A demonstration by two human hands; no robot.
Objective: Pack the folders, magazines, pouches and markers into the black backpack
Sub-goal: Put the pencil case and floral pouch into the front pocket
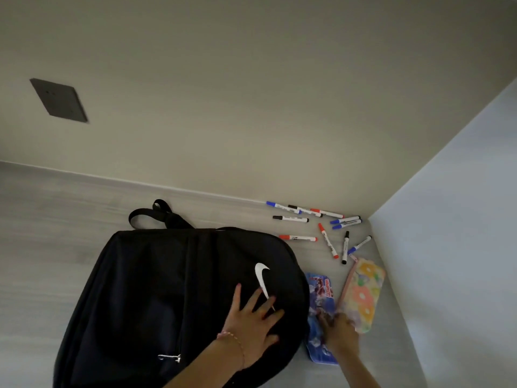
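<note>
A black backpack [179, 298] lies flat on a pale grey worktop [56, 219] that runs into a corner of two walls. It is the landmark for everything else here. Its front panel faces up, showing a white swoosh logo, and its carry loop points toward the back wall. No opening is visible from this angle, so it looks closed or turned away.

The left hand [251, 323] rests on the backpack's front panel just below the logo, fingers spread wide and flat, holding nothing. It seems to be steadying the bag so it will not slide.

Just right of the backpack lies a blue printed pouch [319, 303], its edge close against the bag. Right of that, farther from the backpack, lies a pastel floral pouch [363, 292]. The right hand [340, 331] sits over the near ends of both pouches; its fingers are blurred, so I cannot tell whether it grips either one. It is likely reaching to pick one up.

Beyond the backpack's right side, toward the corner, about ten markers [321, 231] with red, blue and black caps lie scattered loosely, not yet packed. No folders or magazines are in view.
</note>
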